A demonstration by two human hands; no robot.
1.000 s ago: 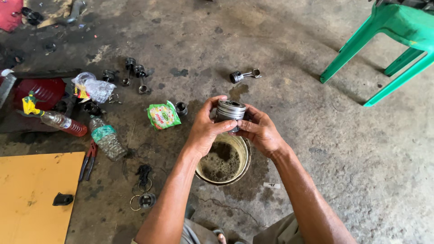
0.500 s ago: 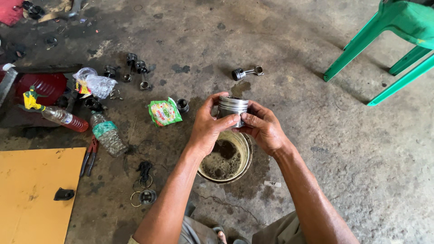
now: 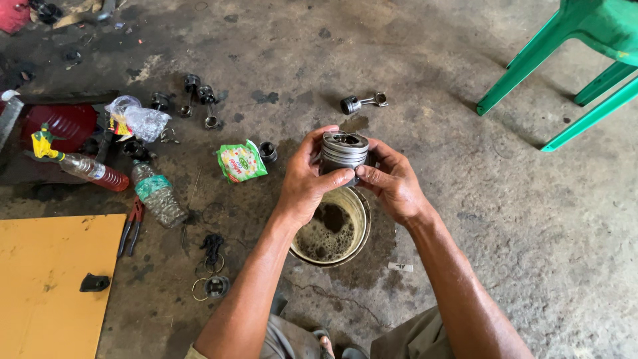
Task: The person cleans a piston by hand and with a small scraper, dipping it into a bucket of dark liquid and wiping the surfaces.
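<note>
Both the left hand (image 3: 307,181) and right hand (image 3: 393,183) hold a grey metal piston (image 3: 343,153), fingers clamped on it, above a bowl (image 3: 355,234) of dirty liquid on the floor (image 3: 432,73).

piston (image 3: 343,153) above bowl (image 3: 359,203), pouch (image 3: 240,161) left

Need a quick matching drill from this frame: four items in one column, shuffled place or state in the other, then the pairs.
Items:
1. piston
2. round tin
3. pliers
4. connecting rod

Place or state:
A. on the floor beside the yellow board
B. gripped between left hand and right hand
C. lying alone on the floor beyond the hands
D. below the hands, holding dark liquid

Pairs: 1-B, 2-D, 3-A, 4-C
</note>
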